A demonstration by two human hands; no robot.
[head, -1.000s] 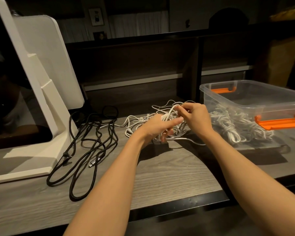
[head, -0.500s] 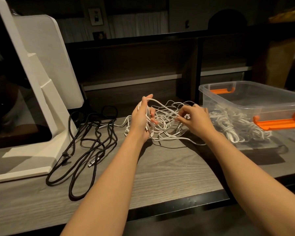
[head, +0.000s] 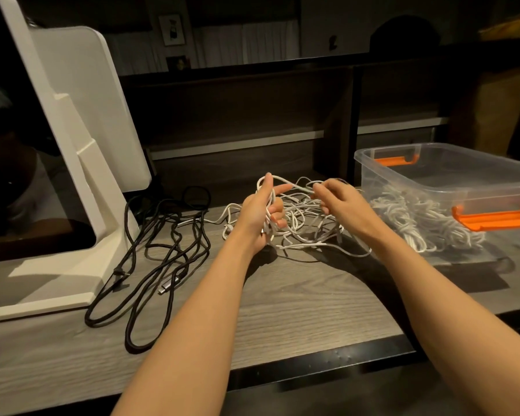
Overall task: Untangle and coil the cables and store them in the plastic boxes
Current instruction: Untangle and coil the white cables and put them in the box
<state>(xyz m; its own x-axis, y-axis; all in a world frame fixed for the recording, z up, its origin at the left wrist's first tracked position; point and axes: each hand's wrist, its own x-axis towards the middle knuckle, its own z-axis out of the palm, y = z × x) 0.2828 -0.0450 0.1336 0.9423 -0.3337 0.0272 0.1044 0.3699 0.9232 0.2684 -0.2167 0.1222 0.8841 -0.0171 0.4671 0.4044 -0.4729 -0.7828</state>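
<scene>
I see my left hand (head: 257, 214) curled round several strands of the tangled white cables (head: 305, 223), lifted just left of the clear plastic box (head: 451, 181). My right hand (head: 339, 202) pinches one strand between them. Black cables (head: 150, 259) lie farther left of the box.

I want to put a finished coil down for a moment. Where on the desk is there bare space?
Bare desk lies in front of the white tangle, between the forearms, down to the front edge. A smaller patch lies between the black cable and the left forearm. Crowded: around both hands, and by the box.
</scene>
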